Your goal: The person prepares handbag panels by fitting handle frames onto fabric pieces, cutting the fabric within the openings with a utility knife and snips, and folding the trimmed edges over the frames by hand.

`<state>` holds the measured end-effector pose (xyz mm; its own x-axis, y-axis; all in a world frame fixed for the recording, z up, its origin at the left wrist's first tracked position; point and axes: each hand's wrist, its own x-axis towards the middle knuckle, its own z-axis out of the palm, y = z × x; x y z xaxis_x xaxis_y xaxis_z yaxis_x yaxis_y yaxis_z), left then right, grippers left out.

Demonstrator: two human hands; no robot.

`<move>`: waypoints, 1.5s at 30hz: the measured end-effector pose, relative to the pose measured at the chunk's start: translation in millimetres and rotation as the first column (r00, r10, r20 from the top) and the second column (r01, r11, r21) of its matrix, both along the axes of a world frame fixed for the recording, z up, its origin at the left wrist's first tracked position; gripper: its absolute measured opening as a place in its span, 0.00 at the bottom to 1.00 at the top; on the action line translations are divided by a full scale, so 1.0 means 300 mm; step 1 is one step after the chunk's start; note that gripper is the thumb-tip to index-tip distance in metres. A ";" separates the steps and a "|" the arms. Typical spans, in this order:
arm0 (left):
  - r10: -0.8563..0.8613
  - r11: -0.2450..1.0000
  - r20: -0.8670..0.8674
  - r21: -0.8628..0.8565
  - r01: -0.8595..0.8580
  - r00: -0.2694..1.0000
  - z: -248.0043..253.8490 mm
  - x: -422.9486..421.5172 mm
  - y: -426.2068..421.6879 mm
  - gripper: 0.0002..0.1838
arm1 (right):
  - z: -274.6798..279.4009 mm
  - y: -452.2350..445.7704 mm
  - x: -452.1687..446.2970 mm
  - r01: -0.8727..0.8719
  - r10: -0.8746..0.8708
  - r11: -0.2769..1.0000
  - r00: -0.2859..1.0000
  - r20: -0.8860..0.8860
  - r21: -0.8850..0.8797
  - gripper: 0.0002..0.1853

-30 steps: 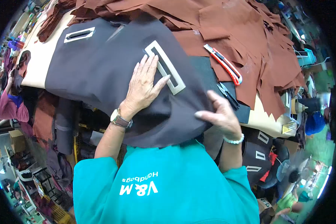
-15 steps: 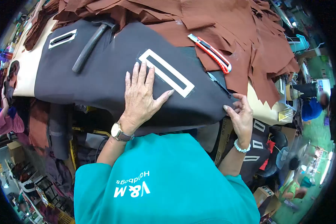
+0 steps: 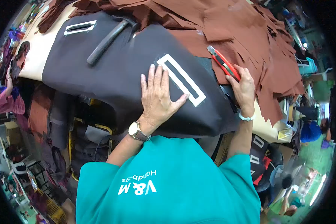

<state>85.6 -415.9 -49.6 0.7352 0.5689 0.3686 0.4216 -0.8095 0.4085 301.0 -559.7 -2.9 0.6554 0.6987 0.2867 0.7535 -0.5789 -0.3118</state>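
Observation:
My left hand lies flat on a dark leather piece, fingers spread, beside a white rectangular frame stuck on it. The thumb and fingertips rest at the frame's near edge. My right hand is closed on the lower end of a red utility knife, whose tip points up and to the left. A hammer rests on the dark leather at the upper left. Near it is a smaller white frame around a dark slot.
Brown leather pieces are heaped across the back and right. A dark tool, partly hidden, lies left of my right wrist. Dark pieces with white frames hang at the lower right. A co-worker's pink garment shows at far left.
My right hand has left the dark leather's edge, moved up and taken hold of the red knife. The hammer has come into view since the earliest frame. My left hand stays flat beside the frame.

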 end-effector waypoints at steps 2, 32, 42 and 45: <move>0.001 1.000 0.009 -0.005 -0.001 1.000 -0.002 -0.001 0.001 0.45 | 0.041 0.005 -0.025 -0.021 0.022 0.998 0.999 -0.026 0.052 0.17; -0.003 0.996 -0.009 -0.094 0.002 1.000 0.008 -0.001 0.004 0.51 | -0.027 0.095 -0.317 -0.314 0.398 0.909 0.851 -0.342 0.275 0.26; -0.007 0.995 0.000 -0.097 0.007 1.000 0.007 -0.003 0.005 0.50 | 0.002 0.103 -0.306 -0.352 0.403 0.913 0.855 -0.326 0.205 0.25; -0.008 0.996 -0.002 -0.086 0.008 1.000 0.001 0.000 0.005 0.50 | 0.081 0.131 -0.290 -0.379 0.375 0.924 0.880 -0.293 0.043 0.24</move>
